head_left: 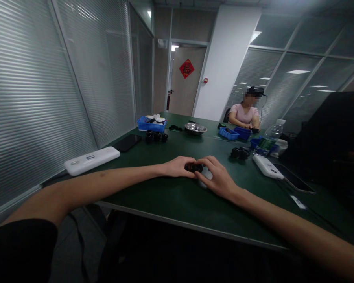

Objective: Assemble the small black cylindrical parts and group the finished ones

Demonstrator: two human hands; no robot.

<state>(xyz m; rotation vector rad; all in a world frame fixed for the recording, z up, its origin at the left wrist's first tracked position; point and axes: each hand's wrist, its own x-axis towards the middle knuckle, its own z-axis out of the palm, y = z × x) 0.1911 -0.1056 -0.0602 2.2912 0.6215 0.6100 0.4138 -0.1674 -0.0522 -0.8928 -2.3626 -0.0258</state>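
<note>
A small, dark, glossy black round part (194,168) is between my two hands, low over the green table (153,200). My left hand (178,167) closes on its left side, with fingers and thumb curled round it. From the right, my right hand (220,175) grips the same part with bent fingertips and thumb. Beneath the right hand's arched fingers lies a whitish, translucent thing (205,177), partly covered, its kind not clear. The hands hide much of the black part.
Black round parts stand in groups at left (156,136) and right (240,153). Farther back are a metal bowl (196,128), a filled blue basket (151,125) and other blue trays (228,133). White devices (92,160), phones and a bottle (270,137) flank the hands. Another person sits opposite.
</note>
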